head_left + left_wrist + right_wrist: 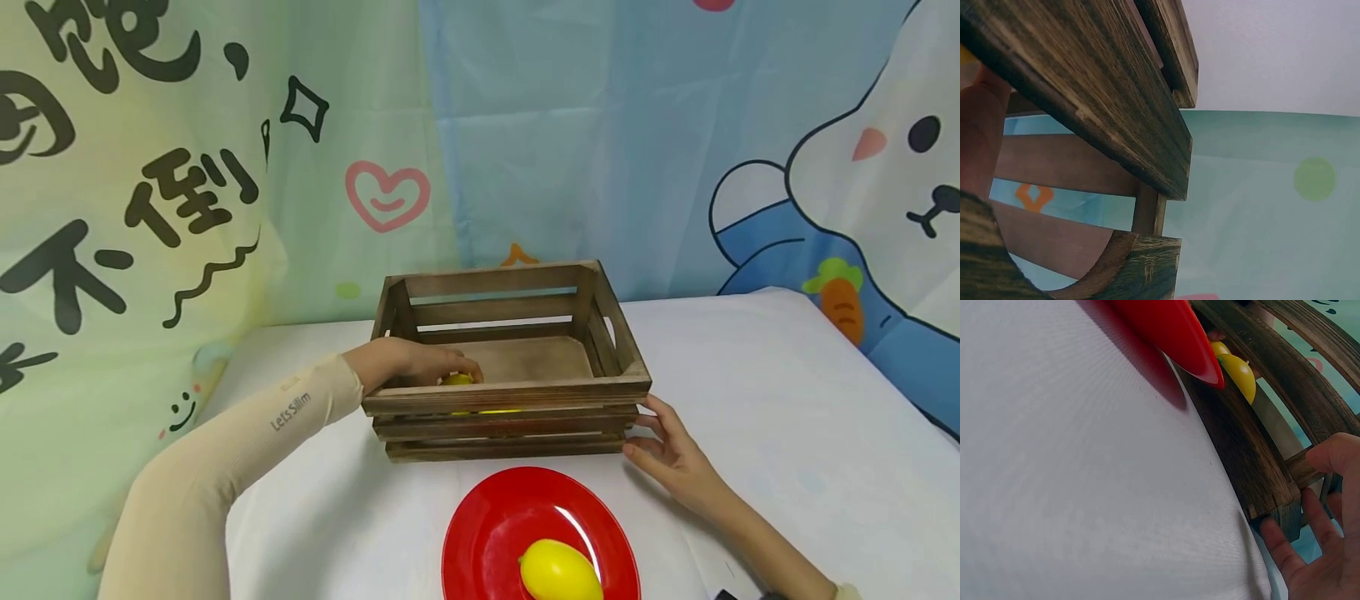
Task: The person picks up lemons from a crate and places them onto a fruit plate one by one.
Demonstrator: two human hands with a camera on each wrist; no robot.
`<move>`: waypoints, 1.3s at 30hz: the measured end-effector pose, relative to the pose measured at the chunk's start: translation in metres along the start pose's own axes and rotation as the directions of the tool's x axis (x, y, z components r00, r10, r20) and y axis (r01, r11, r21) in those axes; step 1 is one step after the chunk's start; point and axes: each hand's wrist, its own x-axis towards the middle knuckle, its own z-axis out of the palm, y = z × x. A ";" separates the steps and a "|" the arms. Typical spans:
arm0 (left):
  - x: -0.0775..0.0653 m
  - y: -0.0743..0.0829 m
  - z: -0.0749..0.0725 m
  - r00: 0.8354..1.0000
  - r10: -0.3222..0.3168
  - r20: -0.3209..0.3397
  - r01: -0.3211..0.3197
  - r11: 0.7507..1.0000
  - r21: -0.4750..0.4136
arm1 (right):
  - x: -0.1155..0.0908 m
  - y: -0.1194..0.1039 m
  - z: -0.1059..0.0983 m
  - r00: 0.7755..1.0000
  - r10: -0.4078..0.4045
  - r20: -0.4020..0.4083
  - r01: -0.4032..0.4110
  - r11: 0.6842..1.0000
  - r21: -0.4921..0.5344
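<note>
- Reaching into the crate (pixel 525 423) over its near left corner, my left hand (pixel 416 364) has its fingers bent down on a lemon (pixel 457 379); the near rail (pixel 540 397) hides the thumb, so I cannot tell whether they pinch it.
- That lemon is in the left half of the crate, toward the near side, partly covered by my fingers.
- Another lemon (pixel 1239 376) lies inside, just to its right, showing through the gap in the near side.
- My right hand (pixel 678 462) is at the crate's near right corner, fingers spread, tips against the wood.
- The crate stands upright on the white desk (pixel 750 375).
- On its near side lies a red plate (pixel 480 533) bearing a third lemon (pixel 561 570); the head view's lower edge cuts both off.
- A cream sleeve (pixel 262 433) with dark lettering covers my left arm.
- Beyond the desk's far edge hangs a backdrop (pixel 525 167), with dark writing (pixel 66 283) at left and a cartoon animal (pixel 885 192) at right.
</note>
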 end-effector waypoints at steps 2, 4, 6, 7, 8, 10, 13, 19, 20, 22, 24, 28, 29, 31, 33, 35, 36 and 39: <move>0.001 0.000 0.000 1.000 -0.002 0.007 0.002 1.000 0.015 | 0.000 0.000 0.000 1.000 -0.005 -0.002 0.005 1.000 -0.005; 0.001 0.001 0.000 1.000 -0.020 0.019 0.020 1.000 0.024 | 0.000 0.000 0.000 1.000 -0.008 0.000 0.008 1.000 -0.006; 0.001 0.001 0.000 0.998 -0.048 0.040 0.047 0.999 0.024 | 0.000 0.000 0.000 1.000 -0.009 0.001 0.009 1.000 -0.009; 0.001 0.002 0.000 0.997 -0.066 0.047 0.065 0.998 0.027 | 0.000 -0.001 0.000 1.000 -0.011 0.002 0.011 1.000 -0.008; 0.001 0.002 0.001 0.995 -0.085 0.052 0.083 0.996 0.032 | 0.000 -0.001 0.000 1.000 -0.013 0.001 0.013 1.000 -0.007; 0.001 0.003 0.000 0.991 -0.110 0.071 0.108 0.994 0.035 | 0.000 -0.001 0.000 1.000 -0.015 -0.002 0.015 1.000 -0.012; 0.002 0.004 0.001 0.987 -0.133 0.091 0.127 0.990 0.063 | 0.000 0.000 0.000 1.000 -0.022 -0.005 0.022 1.000 -0.020; 0.000 0.004 -0.001 0.990 -0.133 0.050 0.133 0.991 -0.002 | -0.001 0.001 0.000 0.999 -0.041 0.002 0.041 0.999 0.001; -0.001 0.005 -0.001 0.993 -0.115 0.024 0.116 0.993 -0.017 | -0.001 0.000 0.000 0.999 -0.046 0.004 0.046 0.999 0.005; -0.003 0.004 -0.002 0.996 -0.081 -0.034 0.079 0.995 -0.053 | 0.000 0.000 0.000 0.999 -0.044 0.006 0.044 0.999 0.000; -0.005 0.004 -0.003 0.996 -0.041 -0.082 0.038 0.998 -0.046 | 0.000 -0.001 0.000 0.999 -0.046 0.007 0.046 0.999 -0.004; -0.006 0.002 -0.004 0.990 -0.001 -0.140 -0.002 1.000 -0.020 | 0.000 0.001 0.000 0.999 -0.047 0.010 0.047 0.999 -0.001; -0.006 0.002 -0.004 0.989 0.005 -0.148 -0.008 1.000 -0.015 | 0.000 0.001 0.000 0.999 -0.049 0.011 0.049 0.999 0.001; -0.006 0.002 -0.004 0.987 0.003 -0.162 -0.008 0.999 -0.031 | 0.000 0.001 0.000 0.999 -0.051 0.011 0.051 0.999 0.003; -0.007 0.002 -0.005 0.985 -0.004 -0.171 -0.004 0.999 -0.044 | 0.000 0.001 0.000 0.999 -0.050 0.011 0.050 0.999 0.000; -0.007 0.002 -0.005 0.983 -0.005 -0.184 -0.004 0.999 -0.051 | 0.000 0.000 0.000 0.999 -0.048 0.009 0.048 0.999 -0.002; -0.007 0.002 -0.005 0.982 -0.002 -0.191 -0.008 0.998 -0.054 | 0.000 0.000 0.000 0.999 -0.047 0.008 0.047 0.999 -0.003; -0.008 0.001 -0.006 0.977 0.017 -0.213 -0.030 0.998 -0.059 | 0.000 0.000 0.000 0.999 -0.047 0.008 0.047 0.999 -0.001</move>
